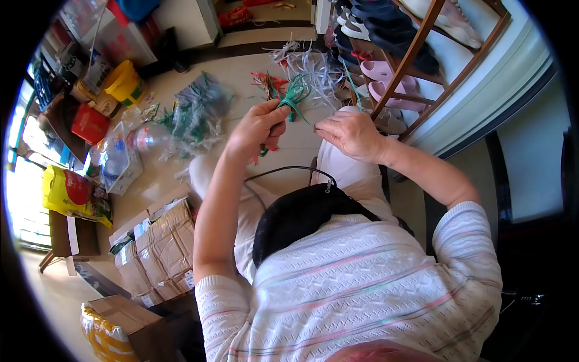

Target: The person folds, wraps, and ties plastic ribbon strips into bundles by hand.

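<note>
My left hand (262,128) is closed around a bunch of thin green plastic strips (294,93), which fan out above the fingers. Red and green ends also poke out below that fist. To the right, my right hand (351,134) is held in a pinch, apart from the left. One green strand curves from the bunch toward its fingertips and seems to end between them; the exact grip is too small to see clearly. Both hands hover over my lap, above the knees. Red strips (268,83) show just behind the bunch.
White strips (313,72) lie heaped on the floor ahead, with a pile of grey-green plastic (196,114) to the left. A shoe rack (416,75) stands at the right. Along the left are a yellow bucket (125,82), a white basket (125,172) and taped cardboard (160,247).
</note>
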A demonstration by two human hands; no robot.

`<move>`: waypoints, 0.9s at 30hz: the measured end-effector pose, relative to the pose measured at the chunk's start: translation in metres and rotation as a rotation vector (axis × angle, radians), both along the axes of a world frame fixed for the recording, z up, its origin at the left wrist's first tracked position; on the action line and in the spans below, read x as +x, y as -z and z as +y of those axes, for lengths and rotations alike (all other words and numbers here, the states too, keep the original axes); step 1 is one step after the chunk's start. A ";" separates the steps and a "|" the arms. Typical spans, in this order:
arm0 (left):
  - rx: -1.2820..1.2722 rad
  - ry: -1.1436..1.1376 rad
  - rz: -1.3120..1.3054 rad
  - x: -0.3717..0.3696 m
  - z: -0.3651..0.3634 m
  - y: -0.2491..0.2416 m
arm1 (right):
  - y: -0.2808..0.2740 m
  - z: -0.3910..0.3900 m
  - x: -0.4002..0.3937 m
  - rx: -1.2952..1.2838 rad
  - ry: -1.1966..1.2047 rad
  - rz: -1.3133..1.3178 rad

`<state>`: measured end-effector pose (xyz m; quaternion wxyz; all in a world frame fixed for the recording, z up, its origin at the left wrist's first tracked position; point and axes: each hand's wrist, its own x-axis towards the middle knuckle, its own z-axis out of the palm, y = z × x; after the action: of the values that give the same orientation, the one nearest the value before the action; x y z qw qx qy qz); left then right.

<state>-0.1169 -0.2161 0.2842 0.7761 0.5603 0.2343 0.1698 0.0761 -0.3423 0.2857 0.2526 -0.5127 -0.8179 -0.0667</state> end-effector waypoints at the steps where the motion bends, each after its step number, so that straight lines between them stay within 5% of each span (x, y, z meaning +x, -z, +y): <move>1: -0.087 0.023 -0.074 -0.001 -0.002 -0.001 | 0.005 0.001 0.001 -0.041 0.011 0.057; 7: -0.102 0.262 -0.171 0.001 -0.019 0.006 | 0.015 0.003 0.003 -0.280 0.068 0.107; 10: 0.136 0.240 -0.008 0.010 -0.041 -0.001 | 0.032 -0.001 -0.002 -0.175 0.069 0.114; 13: 0.213 0.292 -0.019 0.012 -0.051 -0.003 | 0.028 -0.003 -0.002 -0.412 0.081 0.203; 17: 0.257 0.422 0.059 0.007 -0.053 -0.004 | 0.029 0.010 0.018 -0.474 -0.160 0.463; 19: 0.301 0.495 0.087 0.003 -0.049 -0.005 | 0.024 0.021 0.027 -0.864 -0.183 0.850; 24: 0.479 0.549 0.206 -0.005 -0.041 -0.001 | 0.000 0.028 0.051 -1.000 -0.205 0.746; 27: 0.802 0.544 0.317 -0.004 -0.032 0.012 | -0.024 0.027 0.056 -1.046 -0.176 0.620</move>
<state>-0.1206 -0.2480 0.2725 0.4709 0.8738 0.1111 -0.0491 0.1319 -0.3152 0.3097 0.1981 -0.4947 -0.6701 0.5167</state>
